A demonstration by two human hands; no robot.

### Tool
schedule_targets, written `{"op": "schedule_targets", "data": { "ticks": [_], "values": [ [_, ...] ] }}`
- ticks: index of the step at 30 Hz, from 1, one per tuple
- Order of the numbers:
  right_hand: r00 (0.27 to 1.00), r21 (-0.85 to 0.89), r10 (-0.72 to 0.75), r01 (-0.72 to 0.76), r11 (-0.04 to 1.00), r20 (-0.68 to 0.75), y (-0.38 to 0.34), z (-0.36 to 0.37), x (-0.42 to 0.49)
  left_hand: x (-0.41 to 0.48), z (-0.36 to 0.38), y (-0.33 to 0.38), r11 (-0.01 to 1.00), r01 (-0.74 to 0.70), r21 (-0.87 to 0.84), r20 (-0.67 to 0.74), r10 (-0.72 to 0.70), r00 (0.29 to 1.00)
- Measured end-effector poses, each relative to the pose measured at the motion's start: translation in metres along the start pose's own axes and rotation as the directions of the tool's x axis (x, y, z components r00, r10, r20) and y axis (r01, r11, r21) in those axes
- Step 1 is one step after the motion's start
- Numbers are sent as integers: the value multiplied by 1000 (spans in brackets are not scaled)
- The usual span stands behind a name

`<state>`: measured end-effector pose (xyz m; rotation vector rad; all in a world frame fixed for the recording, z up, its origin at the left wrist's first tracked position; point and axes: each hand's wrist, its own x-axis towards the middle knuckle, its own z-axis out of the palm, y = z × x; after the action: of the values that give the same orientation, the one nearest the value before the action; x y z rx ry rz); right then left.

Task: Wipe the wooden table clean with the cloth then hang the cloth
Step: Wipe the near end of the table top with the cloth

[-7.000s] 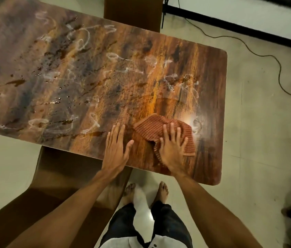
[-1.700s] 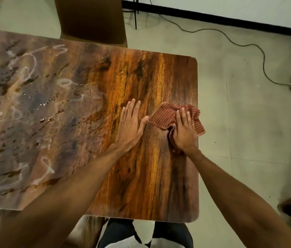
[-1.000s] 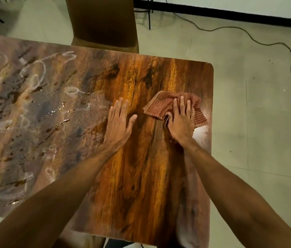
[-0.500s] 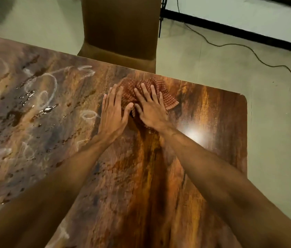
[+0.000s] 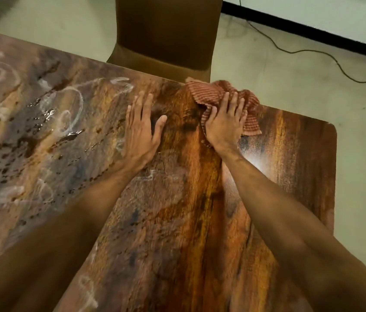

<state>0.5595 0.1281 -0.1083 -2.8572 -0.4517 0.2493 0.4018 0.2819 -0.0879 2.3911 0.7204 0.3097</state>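
Pressing the cloth (image 5: 209,95) at the surface's (image 5: 290,176) twelve-o'clock edge with our right hand (image 5: 224,124), we rest our left hand (image 5: 141,131) flat at its nine o'clock, both grips wide.

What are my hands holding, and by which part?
Nothing gripped: right hand presses flat on the middle of the red striped cloth, left hand flat on the wooden table.
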Motion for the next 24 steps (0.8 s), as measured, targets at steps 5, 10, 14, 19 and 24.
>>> {"op": "schedule_targets", "data": {
  "ticks": [5,10,14,19,24],
  "values": [
    [971,-72,-227,233,970,73,-27,8,-15,-8,11,18,998,-46,30,24,46,999],
    [975,-90,-216,219,972,44,52,-11,-9,-15,21,41,992,-94,84,85,87,993],
    [1000,-64,-24,24,998,-1,101,-21,-40,-26,37,70,990,-133,54,132,125,983],
    [930,-103,-357,365,925,86,135,-28,-50,-38,72,116,975,-204,82,166,189,968],
    [1000,-41,22,-22,999,-14,231,-63,-35,-60,91,145,964,-253,82,169,236,957]
  ]
}}
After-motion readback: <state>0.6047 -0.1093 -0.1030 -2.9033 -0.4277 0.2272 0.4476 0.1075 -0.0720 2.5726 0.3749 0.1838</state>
